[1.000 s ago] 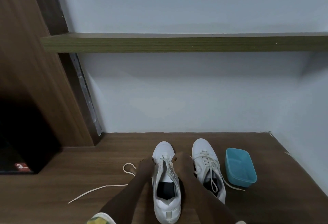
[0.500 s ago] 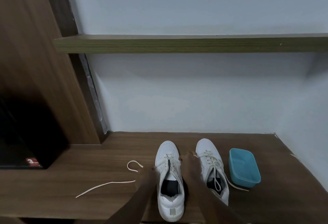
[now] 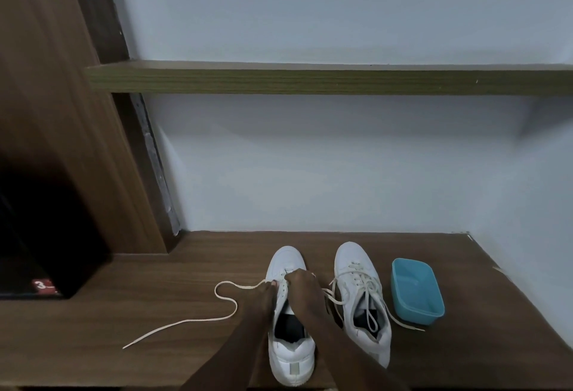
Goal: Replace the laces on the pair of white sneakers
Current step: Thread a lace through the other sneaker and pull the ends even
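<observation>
Two white sneakers stand side by side on the wooden surface (image 3: pixel 155 307), toes toward the wall. The left sneaker (image 3: pixel 290 356) has a cream lace (image 3: pixel 198 321) trailing from its eyelets out to the left in a loop. My left hand (image 3: pixel 265 293) is at the sneaker's left eyelets and pinches that lace. Over the front of its eyelet row, my right hand (image 3: pixel 300 287) has its fingers curled on the lace; the grip itself is hidden. The right sneaker (image 3: pixel 361 294) is laced, its lace ends hanging loose.
A shallow blue plastic tub (image 3: pixel 417 290) sits just right of the right sneaker. A wooden shelf (image 3: pixel 310 80) runs across the wall above. A wooden cabinet panel (image 3: pixel 62 111) with a dark opening stands at the left. White walls close the back and right.
Both hands moved forward along the left sneaker toward its toe-end eyelets. The loose lace on the left has been drawn into a wider loop. My view shifted slightly.
</observation>
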{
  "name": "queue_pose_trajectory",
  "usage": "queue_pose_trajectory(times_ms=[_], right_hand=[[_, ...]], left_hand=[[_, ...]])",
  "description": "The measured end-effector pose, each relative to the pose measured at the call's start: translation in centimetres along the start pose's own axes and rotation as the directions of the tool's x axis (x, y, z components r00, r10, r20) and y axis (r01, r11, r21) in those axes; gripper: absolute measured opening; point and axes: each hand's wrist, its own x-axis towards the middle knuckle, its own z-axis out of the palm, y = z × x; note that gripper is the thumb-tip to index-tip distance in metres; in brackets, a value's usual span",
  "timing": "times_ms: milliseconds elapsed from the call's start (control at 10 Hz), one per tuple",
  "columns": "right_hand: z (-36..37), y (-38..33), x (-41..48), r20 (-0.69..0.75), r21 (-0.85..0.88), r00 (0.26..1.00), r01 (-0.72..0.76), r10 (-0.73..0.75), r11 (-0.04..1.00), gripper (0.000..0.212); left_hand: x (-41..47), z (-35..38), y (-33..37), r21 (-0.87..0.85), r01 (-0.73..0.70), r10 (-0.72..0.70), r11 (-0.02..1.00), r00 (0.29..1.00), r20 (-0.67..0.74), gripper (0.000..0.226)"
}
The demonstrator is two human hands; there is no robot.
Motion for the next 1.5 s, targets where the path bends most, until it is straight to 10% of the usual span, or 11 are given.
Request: queue_pose_trajectory(times_ms=[400,800,1000,1400,1500], right_hand=[[0.1,-1.4,0.9,0.048,-0.042,0.998,0.042,-0.039,0.998,0.034],[-1.8,-2.2,1.8,-0.027,0.364,0.991,-0.115,0.134,0.924,0.026],[-4.3,-3.3,2.1,0.05,0.696,0.993,-0.112,0.108,0.709,0.019],[-2.8,-2.3,1.2,0.313,0.2,0.934,0.116,-0.175,0.973,0.022],[-4.4,-3.9,1.7,0.176,0.471,0.983,-0.047,-0.042,0.881,0.02]], left_hand=[[0.4,0.9,1.5,-0.324,-0.109,0.144,0.94,0.986,0.085,0.02],[0.4,0.8,4.2,-0.354,-0.185,0.216,0.917,0.975,0.049,0.02],[0.4,0.5,6.1,-0.264,-0.316,0.341,0.912,0.938,0.055,0.02],[-0.2,-0.9,11.1,-0.185,-0.422,0.438,0.887,0.897,0.055,0.041],[-0.2,-1.2,10.6,-0.145,-0.415,0.429,0.898,0.899,0.087,0.063]])
